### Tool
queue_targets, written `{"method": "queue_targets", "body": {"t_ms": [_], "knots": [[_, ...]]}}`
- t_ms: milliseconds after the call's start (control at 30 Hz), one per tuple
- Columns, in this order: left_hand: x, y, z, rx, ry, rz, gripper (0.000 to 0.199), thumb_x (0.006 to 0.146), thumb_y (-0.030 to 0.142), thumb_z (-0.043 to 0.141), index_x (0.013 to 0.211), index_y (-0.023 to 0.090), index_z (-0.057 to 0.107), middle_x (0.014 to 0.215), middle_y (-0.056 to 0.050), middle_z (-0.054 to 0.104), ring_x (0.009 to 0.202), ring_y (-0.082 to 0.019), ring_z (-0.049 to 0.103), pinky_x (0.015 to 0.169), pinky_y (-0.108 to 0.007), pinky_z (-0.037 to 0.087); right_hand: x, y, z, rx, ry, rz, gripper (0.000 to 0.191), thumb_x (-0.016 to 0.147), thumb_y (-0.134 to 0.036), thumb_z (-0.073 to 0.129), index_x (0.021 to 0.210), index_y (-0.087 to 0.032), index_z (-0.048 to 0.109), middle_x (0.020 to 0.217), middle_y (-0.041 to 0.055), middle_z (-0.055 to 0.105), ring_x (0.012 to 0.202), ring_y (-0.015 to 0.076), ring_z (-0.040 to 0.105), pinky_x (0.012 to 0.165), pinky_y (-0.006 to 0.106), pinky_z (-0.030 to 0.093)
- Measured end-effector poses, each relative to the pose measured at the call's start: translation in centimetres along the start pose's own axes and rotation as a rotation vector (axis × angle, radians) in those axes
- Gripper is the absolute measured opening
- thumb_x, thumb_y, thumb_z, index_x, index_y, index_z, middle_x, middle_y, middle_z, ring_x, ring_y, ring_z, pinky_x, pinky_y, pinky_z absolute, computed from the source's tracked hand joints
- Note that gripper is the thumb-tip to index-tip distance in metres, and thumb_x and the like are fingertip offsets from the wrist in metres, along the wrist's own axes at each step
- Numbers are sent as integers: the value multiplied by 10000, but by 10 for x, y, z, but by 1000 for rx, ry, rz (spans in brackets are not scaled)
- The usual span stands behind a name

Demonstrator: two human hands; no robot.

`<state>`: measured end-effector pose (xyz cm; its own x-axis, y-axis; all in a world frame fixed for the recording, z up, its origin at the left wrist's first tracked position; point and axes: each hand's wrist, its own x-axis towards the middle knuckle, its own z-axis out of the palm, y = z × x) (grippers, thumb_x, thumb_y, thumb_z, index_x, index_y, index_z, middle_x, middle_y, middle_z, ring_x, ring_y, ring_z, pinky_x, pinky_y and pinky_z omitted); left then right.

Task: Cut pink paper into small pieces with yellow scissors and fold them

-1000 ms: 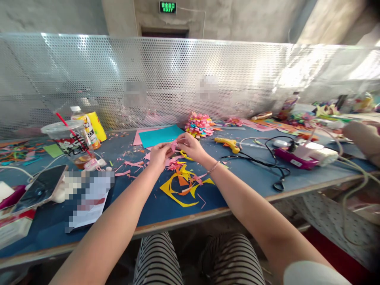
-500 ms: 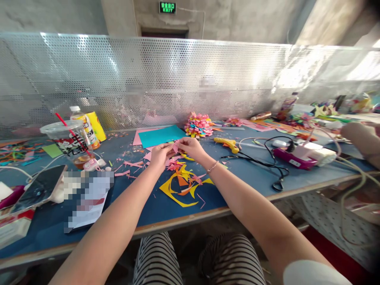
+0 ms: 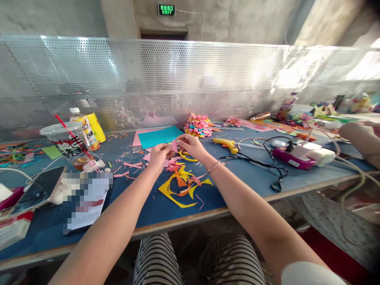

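Note:
Between my two hands is a small piece of pink paper [image 3: 174,147], raised a little above the table. My left hand [image 3: 159,156] pinches it from the left, fingers closed. From the right, my right hand [image 3: 190,145] grips its upper edge with thumb and fingertips; a thin bracelet circles that wrist. Beneath them lie yellow paper offcuts [image 3: 172,198] and pink paper scraps [image 3: 130,166]. A blue-green paper sheet [image 3: 157,137] rests just beyond my hands. Behind my right hand stands a fringed paper flower ball [image 3: 197,126] in pink, yellow and blue.
A yellow glue gun [image 3: 226,144] lies to the right, near black cables and a purple power strip [image 3: 292,158]. On the left are a plastic cup [image 3: 67,142] with a red straw, a bottle, and phones [image 3: 41,188]. A perforated metal screen [image 3: 166,87] borders the back. Another person's arm [image 3: 359,136] reaches in at right.
My right hand's fingers have lifted and spread slightly on the pink paper, and my hands are a little farther apart. The view has shifted slightly.

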<state>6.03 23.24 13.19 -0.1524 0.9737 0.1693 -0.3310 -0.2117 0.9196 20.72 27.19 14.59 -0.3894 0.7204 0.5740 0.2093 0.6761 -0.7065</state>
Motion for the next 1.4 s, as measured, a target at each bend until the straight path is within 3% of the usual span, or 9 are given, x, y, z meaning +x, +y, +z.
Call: {"method": "queue_targets", "body": {"t_ms": [100, 233, 400, 900, 1067, 1400], "knots": [[1, 2, 1, -137, 69, -27, 96, 635, 140, 647, 606, 142, 555, 514, 20, 574, 510, -84, 569, 589, -219, 478, -3, -3, -1, -106, -12, -201, 250, 761, -308, 574, 973, -175, 587, 963, 70, 546, 716, 111, 558, 561, 222, 480], [0, 3, 1, -242, 52, -58, 95, 670, 109, 612, 630, 152, 537, 556, 16, 604, 563, -86, 601, 638, -222, 490, -5, -1, 1, -210, -62, -349, 177, 766, -251, 585, 925, -200, 644, 1000, 75, 517, 772, 120, 554, 616, 243, 506], [-1, 4, 2, -270, 25, -79, 103, 676, 79, 600, 655, 153, 531, 581, 3, 633, 593, -95, 627, 664, -223, 503, -2, 2, 2, -206, 1, -344, 140, 785, -233, 570, 880, -198, 666, 931, 64, 564, 762, 120, 564, 605, 235, 496], [-4, 5, 3, -154, 2, -44, 104, 633, 79, 621, 715, 143, 608, 663, -8, 656, 657, -110, 640, 734, -261, 503, -2, -1, -2, -223, -19, -234, 148, 764, -218, 555, 843, -187, 676, 861, 67, 620, 780, 149, 570, 627, 249, 472], [-6, 4, 3, -179, -16, -95, 123, 613, 58, 622, 693, 139, 577, 644, -11, 653, 662, -121, 647, 712, -256, 505, -2, 1, -1, -212, 15, -221, 127, 756, -200, 552, 796, -175, 670, 815, 59, 616, 747, 142, 567, 634, 248, 472], [-1, 3, 0, -181, 38, -134, 134, 620, 23, 579, 676, 144, 564, 576, -2, 636, 604, -106, 643, 663, -227, 508, -1, 3, -4, -255, -45, -250, 147, 765, -257, 578, 833, -192, 690, 839, 65, 644, 773, 153, 583, 680, 271, 478]]}}
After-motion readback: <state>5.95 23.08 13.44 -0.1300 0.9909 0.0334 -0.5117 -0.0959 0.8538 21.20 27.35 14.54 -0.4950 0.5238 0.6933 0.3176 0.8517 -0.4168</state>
